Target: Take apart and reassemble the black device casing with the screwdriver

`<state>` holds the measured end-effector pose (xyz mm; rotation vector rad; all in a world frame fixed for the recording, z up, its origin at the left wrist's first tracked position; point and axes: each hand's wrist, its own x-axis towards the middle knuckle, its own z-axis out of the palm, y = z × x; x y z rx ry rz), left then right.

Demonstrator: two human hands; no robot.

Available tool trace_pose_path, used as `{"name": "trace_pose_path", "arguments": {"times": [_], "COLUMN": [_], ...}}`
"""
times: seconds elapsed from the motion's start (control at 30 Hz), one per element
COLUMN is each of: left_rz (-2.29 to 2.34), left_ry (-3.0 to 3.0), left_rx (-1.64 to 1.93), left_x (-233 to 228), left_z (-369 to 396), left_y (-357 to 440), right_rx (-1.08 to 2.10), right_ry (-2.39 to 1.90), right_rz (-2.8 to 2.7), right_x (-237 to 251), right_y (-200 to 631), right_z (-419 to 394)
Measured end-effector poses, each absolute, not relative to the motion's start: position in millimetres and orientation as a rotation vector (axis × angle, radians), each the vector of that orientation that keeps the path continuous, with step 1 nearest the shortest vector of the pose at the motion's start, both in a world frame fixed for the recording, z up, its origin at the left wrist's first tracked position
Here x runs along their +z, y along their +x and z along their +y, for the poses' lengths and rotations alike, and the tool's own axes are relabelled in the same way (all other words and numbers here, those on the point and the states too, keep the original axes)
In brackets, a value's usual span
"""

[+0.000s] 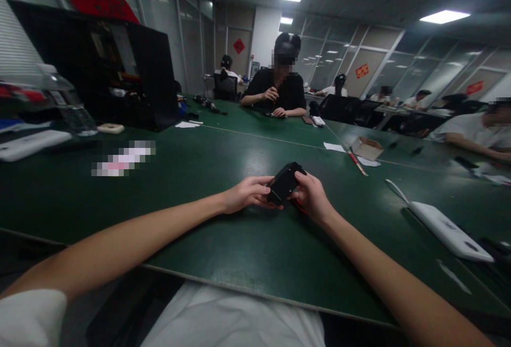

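Note:
Both of my hands hold a small black box-shaped device [283,182] just above the dark green table [207,187], a little ahead of me at the centre. My left hand [245,194] grips its left and lower side with the fingers curled under it. My right hand [311,195] clasps its right side, fingers wrapped over the top edge. A thin red piece shows under my right palm; what it is I cannot tell.
A white flat device [449,230] lies to the right. A small cardboard box [367,148] and a red pen [357,162] sit further back. A black open case [104,65] and a water bottle [66,97] stand at the left. Other people sit across the table and at the right.

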<state>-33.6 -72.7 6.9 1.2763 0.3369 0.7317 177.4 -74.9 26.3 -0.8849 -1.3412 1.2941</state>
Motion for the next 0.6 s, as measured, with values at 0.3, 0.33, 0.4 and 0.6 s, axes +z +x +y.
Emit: {"name": "trace_pose_path", "arguments": {"times": [0.3, 0.33, 0.4, 0.6], "left_rz": [0.372, 0.361, 0.33, 0.35], "left_ry": [1.279, 1.268, 1.227, 1.263], "left_rx": [0.728, 0.722, 0.71, 0.663], "left_x": [0.3, 0.3, 0.7, 4.5], "left_z": [-71.0, -71.1, -71.8, -78.0], "left_y": [-31.8, -32.0, -32.0, -30.3], "right_rx": [1.234, 1.219, 1.188, 1.165], "right_ry": [-0.923, -0.925, -0.929, -0.969], "right_rz": [-1.425, -1.439, -1.47, -1.6], "right_x": [21.8, 22.3, 24.5, 33.7], "right_y": [179.5, 180.2, 180.4, 169.3], "right_z": [-73.2, -73.2, -74.4, -87.3]}}
